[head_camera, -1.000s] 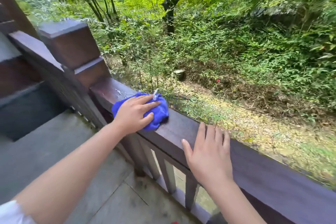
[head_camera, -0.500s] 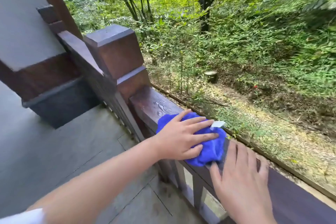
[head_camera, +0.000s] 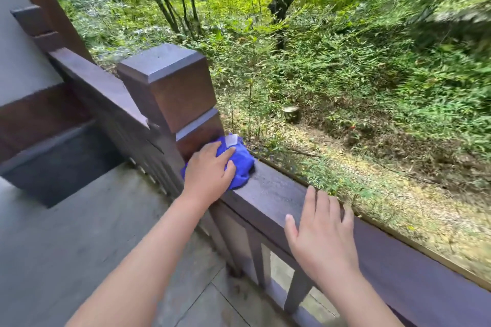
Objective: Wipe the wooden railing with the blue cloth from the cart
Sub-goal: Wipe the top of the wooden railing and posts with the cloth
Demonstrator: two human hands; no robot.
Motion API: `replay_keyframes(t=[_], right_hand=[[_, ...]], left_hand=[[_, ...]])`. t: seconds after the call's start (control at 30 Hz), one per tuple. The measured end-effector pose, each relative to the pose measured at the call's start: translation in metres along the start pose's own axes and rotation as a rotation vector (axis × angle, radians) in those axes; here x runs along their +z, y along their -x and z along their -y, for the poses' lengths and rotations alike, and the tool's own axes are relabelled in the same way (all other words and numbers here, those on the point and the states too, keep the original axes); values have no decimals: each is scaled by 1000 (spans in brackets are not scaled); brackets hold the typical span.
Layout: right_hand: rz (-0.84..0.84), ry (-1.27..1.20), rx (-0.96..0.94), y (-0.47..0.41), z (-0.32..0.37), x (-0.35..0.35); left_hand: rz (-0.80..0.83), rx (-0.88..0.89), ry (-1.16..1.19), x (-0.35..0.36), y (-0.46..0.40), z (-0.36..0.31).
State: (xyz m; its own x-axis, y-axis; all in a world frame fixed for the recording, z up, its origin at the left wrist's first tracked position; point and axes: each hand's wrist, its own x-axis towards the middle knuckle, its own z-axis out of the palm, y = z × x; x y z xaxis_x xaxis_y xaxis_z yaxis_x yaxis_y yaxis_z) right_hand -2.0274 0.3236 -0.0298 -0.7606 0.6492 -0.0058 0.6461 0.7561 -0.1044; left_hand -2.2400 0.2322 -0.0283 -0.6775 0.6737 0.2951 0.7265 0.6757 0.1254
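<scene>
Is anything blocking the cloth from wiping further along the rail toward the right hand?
Only the right hand itself: it rests flat on the rail further along. Between it and the cloth, which the left hand presses down against the post, the rail top is bare.

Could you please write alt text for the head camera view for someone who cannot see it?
A left hand presses a bunched blue cloth onto a dark wooden railing, against the square post. The right hand rests flat on the rail; greenery lies beyond.
</scene>
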Motion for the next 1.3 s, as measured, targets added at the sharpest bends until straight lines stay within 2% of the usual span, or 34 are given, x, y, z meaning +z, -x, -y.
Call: replay_keyframes(t=[0.13, 0.27, 0.47, 0.53, 0.6, 0.67, 0.7, 0.8, 0.87, 0.97, 1.1, 1.2, 1.3], right_hand=[[-22, -17, 15, 0, 0, 0], [-31, -54, 12, 2, -2, 0], [-54, -283, 19, 0, -8, -5], [-64, -417, 16, -1, -9, -9], [-108, -531, 8, -2, -10, -13], [-181, -486, -46, -2, -8, -17], [-222, -415, -86, -1, -4, -17], [-316, -253, -224, 1, 16, -17], [-267, -181, -273, -2, 30, -14], [-120, -177, -241, -13, 38, -11], [-73, -184, -245, -31, 44, -19], [-27, -181, -244, -41, 49, -28], [-15, -192, -270, -40, 46, -30]], left_hand=[[-21, -193, -39, 5, -3, -23], [-4, -214, -81, 6, 7, -44], [69, -13, 1, 4, 49, -90], [171, 41, 96, -2, 54, -89], [312, 72, 313, -11, 51, -75], [335, 153, 537, -21, 51, -54], [306, 210, 558, -24, 53, -42], [257, 400, 389, -28, 59, -13], [307, 449, 350, -28, 56, -5], [360, 475, 232, -30, 47, -5], [415, 445, 104, -36, 28, -11], [464, 409, 171, -43, 17, -11], [409, 396, 268, -48, 18, -4]])
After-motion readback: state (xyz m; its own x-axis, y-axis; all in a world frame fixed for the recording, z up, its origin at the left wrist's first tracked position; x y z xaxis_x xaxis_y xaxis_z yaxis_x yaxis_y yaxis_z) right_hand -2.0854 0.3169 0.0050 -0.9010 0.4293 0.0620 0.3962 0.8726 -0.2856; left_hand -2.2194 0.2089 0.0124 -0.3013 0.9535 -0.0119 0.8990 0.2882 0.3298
